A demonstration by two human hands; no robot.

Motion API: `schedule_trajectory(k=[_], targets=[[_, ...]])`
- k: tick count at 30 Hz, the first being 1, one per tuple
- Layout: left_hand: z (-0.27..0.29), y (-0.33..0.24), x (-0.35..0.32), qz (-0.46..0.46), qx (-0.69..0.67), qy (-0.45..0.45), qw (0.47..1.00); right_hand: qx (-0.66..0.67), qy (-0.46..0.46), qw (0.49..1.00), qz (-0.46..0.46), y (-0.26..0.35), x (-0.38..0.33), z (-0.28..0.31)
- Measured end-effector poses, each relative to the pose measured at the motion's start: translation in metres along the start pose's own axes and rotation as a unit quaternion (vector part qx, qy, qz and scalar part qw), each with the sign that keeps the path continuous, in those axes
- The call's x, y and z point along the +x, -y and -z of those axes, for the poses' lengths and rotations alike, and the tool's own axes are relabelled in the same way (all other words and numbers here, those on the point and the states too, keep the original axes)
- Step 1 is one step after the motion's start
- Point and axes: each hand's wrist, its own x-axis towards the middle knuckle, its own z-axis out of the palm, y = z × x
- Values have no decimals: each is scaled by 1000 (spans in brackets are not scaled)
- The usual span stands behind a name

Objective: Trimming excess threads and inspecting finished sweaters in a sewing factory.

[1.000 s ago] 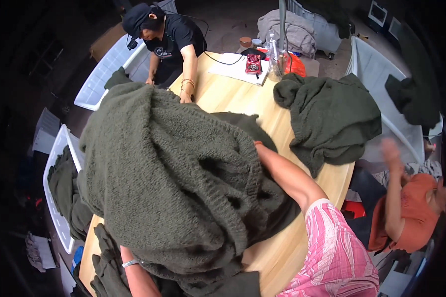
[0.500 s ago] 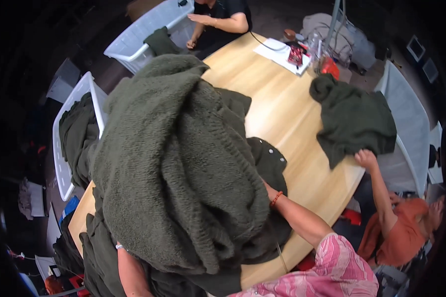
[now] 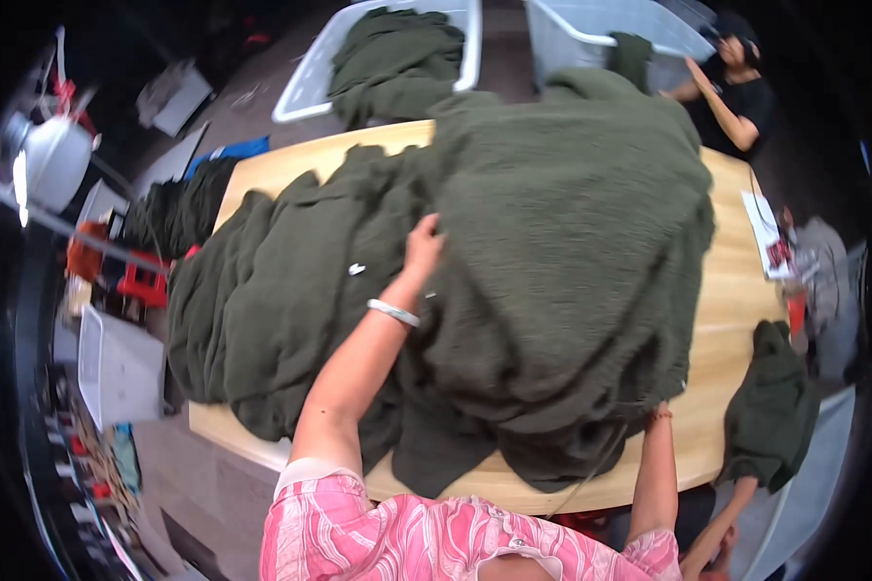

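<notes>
A large dark green knit garment (image 3: 562,232) lies heaped over the table in front of me, its thick fleecy cloth draped in broad folds. My left hand (image 3: 423,244), below a pale bangle, is closed on the garment's left edge. At its lower right corner is my right hand (image 3: 660,406), beside a red bead bracelet; the cloth hides its fingers. To the left spreads a pile of similar dark green garments (image 3: 291,300), with a small white tag showing among them. More dark green cloth hangs toward the table's near edge.
The wooden table (image 3: 717,387) has a rounded right side. Plastic bins (image 3: 474,48) stand beyond it, one full of green garments. A co-worker (image 3: 736,107) sits at the far right. Another person's arm (image 3: 722,523) reaches a green garment (image 3: 770,416) at the near right.
My view has swung left, so the scene sits farther right. My left hand, hidden behind the garment before, now shows at its left edge. The co-worker's garment at right has been drawn toward the table's edge.
</notes>
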Motion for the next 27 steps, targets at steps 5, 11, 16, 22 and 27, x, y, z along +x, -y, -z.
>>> schedule_trajectory(k=[5, 11, 16, 22, 27], targets=[[130, -132, -155, 26, -129, 87, 987, -147, -145, 964, 167, -47, -63, 1], [239, -128, -210, -158, 55, 37, 985, -383, -317, 853, 157, -25, -196, -167], [350, -146, -227, -239, 470, -235, 816, -422, -255, 828, 265, -31, -267, -222], [433, 7, -212, 63, 225, -148, 961, -505, -232, 801, 220, -45, -304, -268], [396, -35, -229, 33, 265, -115, 957, -597, -152, 710, 342, -55, -303, -271]])
